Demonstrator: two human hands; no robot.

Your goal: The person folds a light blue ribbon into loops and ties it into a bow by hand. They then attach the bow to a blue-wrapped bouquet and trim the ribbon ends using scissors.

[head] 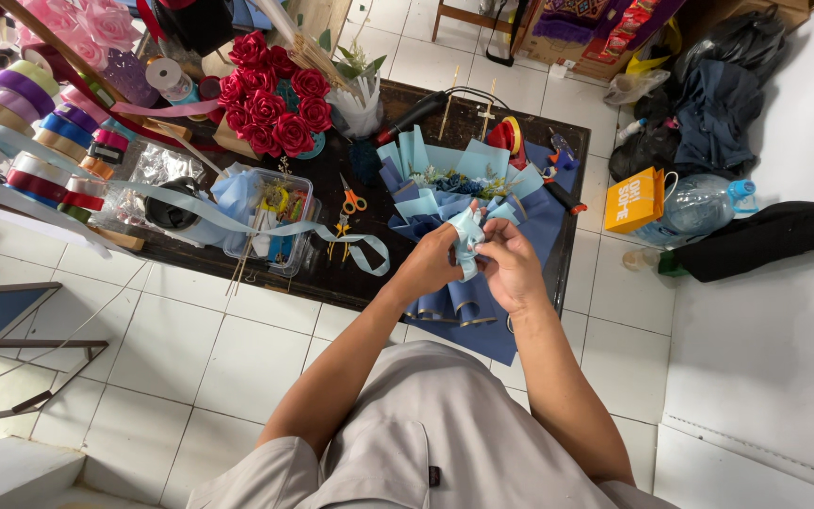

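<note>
Two hands [435,259] [511,264] on one blue bouquet [454,198]; one red rose bunch [270,94]; one pair orange scissors [352,200]; one water bottle [699,203]; one orange box [633,200]

White square floor tiles [190,349] with dark grout run across the room, evenly lit by soft daylight. A low dark worktop [332,278] stands on them, its glossy top catching reflections. To its left a rack of ribbon spools [35,141] in purple, blue, red and cream leans over the edge. A dark metal frame [11,344] sits at the lower left. On the right, a plain white surface [774,358] rises beside the tiles, with a large clear water bottle [704,203], an orange paper bag [635,200] and heaped dark cloth [718,104] near it.
</note>
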